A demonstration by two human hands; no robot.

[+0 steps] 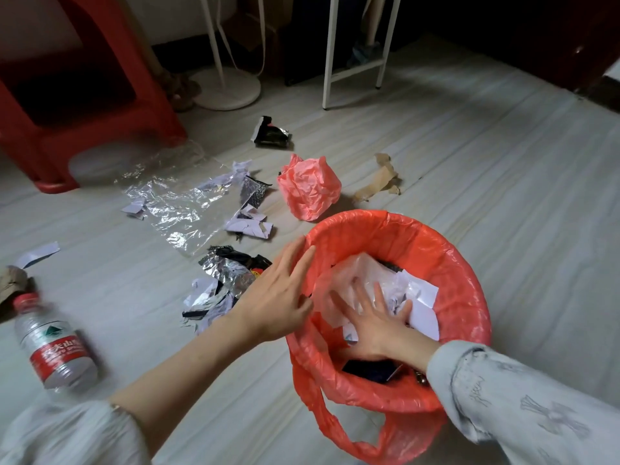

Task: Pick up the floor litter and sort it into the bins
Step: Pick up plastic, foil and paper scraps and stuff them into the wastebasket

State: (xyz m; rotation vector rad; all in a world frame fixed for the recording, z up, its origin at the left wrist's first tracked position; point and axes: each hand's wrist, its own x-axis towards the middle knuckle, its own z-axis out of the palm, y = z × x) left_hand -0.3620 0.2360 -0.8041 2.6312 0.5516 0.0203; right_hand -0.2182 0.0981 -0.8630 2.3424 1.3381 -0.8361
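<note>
The two sleeves of the person are nearest to the camera, and from them the arms reach toward the bin [469, 263], which is lined with a red bag. The right hand [375, 320] is inside the bin, fingers spread flat, pressing on thin clear plastic and white paper scraps; it grips nothing. The left hand [278, 297] lies open against the bin rim, fingers apart, also holding nothing.

The bin could tip or slide if the right hand pushes harder on one side, since the left hand only rests on the edge. The loose bag handle at the near side could be pulled off the rim by the same push, and then the contents would slip between bag and bin.

On the floor, the wide clear plastic sheet [174, 199] is light and may stick to the hand or drag paper pieces with it. The crumpled red bag [308, 187] lies just beside the bin. The water bottle [53, 344] lies on its side, well apart to the left, and can roll if touched carelessly. The foil wrapper [228, 273] near the left hand, the black packet [271, 132], the brown cardboard strip [379, 177] and the white paper scraps [250, 224] are small and easy to miss or to sort wrongly, because only one bin is visible.
</note>
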